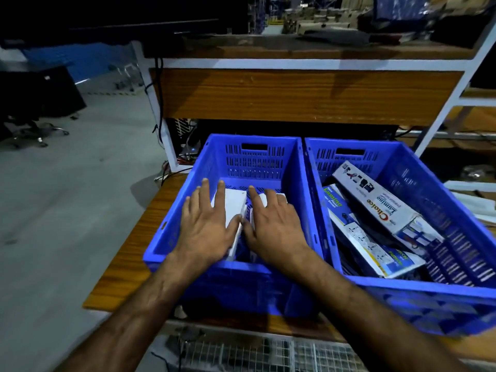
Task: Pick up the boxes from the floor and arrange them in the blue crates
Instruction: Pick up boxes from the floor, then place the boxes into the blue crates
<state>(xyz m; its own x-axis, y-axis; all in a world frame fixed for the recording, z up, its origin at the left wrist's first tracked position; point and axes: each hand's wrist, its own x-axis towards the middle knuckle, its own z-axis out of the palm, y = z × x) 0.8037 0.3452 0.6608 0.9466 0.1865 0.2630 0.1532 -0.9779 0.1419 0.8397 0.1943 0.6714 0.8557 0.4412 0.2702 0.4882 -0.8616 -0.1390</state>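
Note:
Two blue crates stand side by side on a wooden shelf. In the left crate (174, 224) two white boxes lie next to each other. My left hand (206, 226) rests flat on the left white box (232, 204), fingers straight. My right hand (273, 224) lies flat on the right white box (279, 196), mostly covering it. The right crate (402, 167) holds several printed boxes, among them a long white "Choice" box (381, 202) lying tilted on top and a blue and white box (357, 234) under it.
The wooden shelf (128, 253) carries both crates, with a wooden back panel (295, 95) and white frame behind. Grey floor (67, 197) lies to the left, with office chair legs (40, 132) at the far left. A wire mesh (241, 353) sits below the shelf edge.

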